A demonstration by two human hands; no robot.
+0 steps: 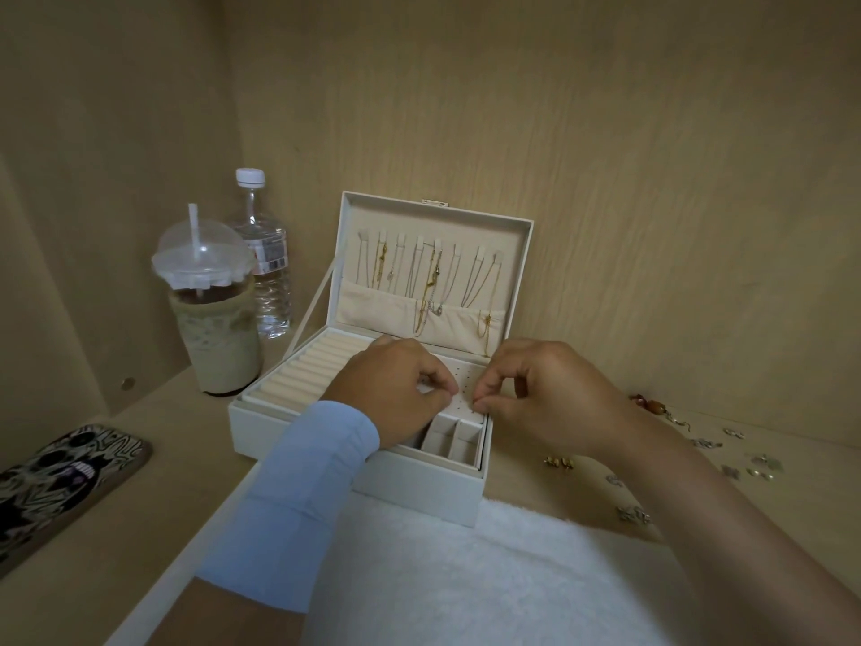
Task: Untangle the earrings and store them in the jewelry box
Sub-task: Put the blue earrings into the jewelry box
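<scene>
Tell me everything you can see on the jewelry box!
The jewelry box is cream, leather-looking, and stands open on the shelf. Its lid leans upright, with a clasp on top, chains hanging inside above a cloth pocket. The tray holds padded ring rolls on the left, a holed panel and small compartments on the right. The left hand and right hand pinch over the panel; what they hold is too small to tell.

Cream jewelry box (298,424), pale-blue sleeve (298,496)
</scene>
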